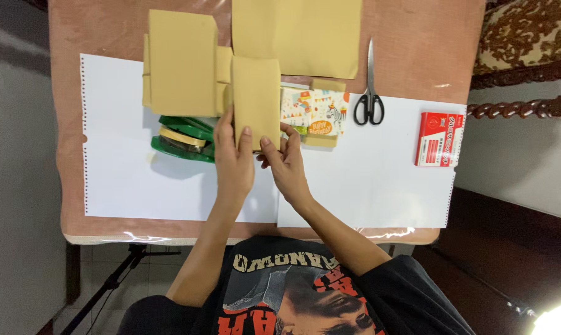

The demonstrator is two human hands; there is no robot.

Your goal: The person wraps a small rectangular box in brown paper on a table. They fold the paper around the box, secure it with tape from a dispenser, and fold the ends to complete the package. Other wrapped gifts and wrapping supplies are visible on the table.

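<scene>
Both gripped the folded tan paper packet [256, 99] mid-frame: left hand [233, 162] and right hand [287, 166] clamped on its lower edge (green tape dispenser [181, 139] just left).

The view is evenly bright and sharp across the table [410, 43]. A strong lamp flares at the lower right corner — well away from the hands. Glare streaks the table's glossy front edge. A soft shadow falls below the green tape dispenser [184, 139], beside the left hand [234, 158] — the floor stays dim.
</scene>
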